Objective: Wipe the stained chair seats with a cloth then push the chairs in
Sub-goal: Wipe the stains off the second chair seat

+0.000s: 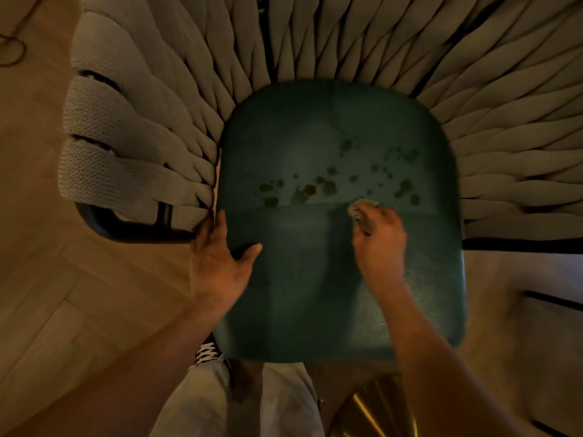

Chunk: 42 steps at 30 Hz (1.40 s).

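One chair [315, 58] fills the view from above, its woven rope back fanning round a dark green seat [299, 279] that stands on a wooden floor [47, 279]. Across the middle of the seat, toward its back half, lies a scatter of dark stains [315, 187], running from left of centre out to the right edge; none looks wiped yet, so the wiping seems barely begun and pushing the chair in is some way off.

To do this step well, the cloth probably wants firm downward pressure and overlapping strokes across the whole band of spots, working from the near right cluster leftward, with a clean face of the cloth turned out as it soils, so the marks lift rather than smear. Holding the chair steady with the other hand should stop it sliding on the smooth floor.

The left hand [217, 263] rests at the seat's left edge, fingers fairly straight along the side and thumb spread over the top, holding nothing but bracing the seat. The right hand [380, 244] is curled tight round a small bunched cloth [359, 212], which pokes out ahead of the knuckles and presses on the seat just beside the nearest stains.
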### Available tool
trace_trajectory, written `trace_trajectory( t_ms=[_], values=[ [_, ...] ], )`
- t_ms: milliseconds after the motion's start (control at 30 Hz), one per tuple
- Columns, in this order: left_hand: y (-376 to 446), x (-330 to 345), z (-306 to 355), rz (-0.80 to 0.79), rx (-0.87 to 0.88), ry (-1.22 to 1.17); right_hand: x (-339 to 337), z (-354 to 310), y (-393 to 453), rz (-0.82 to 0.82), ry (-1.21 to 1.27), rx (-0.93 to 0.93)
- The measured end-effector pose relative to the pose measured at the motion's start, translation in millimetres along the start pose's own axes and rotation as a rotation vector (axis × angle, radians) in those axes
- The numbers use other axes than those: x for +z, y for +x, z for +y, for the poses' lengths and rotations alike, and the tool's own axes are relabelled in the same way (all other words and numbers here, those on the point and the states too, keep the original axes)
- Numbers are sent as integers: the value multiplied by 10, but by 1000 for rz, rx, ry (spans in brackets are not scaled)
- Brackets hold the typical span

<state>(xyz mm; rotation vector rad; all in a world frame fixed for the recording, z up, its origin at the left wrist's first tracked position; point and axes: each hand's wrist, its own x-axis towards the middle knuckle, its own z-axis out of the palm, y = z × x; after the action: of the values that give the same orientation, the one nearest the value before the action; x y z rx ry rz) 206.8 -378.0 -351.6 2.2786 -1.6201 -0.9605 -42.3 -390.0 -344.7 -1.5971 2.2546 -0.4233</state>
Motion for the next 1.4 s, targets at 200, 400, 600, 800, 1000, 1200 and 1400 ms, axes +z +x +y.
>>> trace_trajectory(
  t_ms=[200,400,600,800,1000,1200,1400],
  values=[
    [82,38,13,5,-64,35,-477,838,328,108,-81,166],
    [115,7,44,7,-79,63,-715,1178,476,134,1,398],
    [134,15,-5,-14,-95,18,-589,972,410,179,133,434],
    [102,10,-40,-26,-109,-67,-237,369,222,95,116,168],
    [61,5,-176,-65,-139,-286,386,-755,-130,-67,235,-89],
    [-22,-141,-193,-72,-93,-243,861,-1722,-396,-178,327,-252],
    [4,-137,-250,-92,-87,-288,933,-1775,-356,-228,274,-332]
  ],
)
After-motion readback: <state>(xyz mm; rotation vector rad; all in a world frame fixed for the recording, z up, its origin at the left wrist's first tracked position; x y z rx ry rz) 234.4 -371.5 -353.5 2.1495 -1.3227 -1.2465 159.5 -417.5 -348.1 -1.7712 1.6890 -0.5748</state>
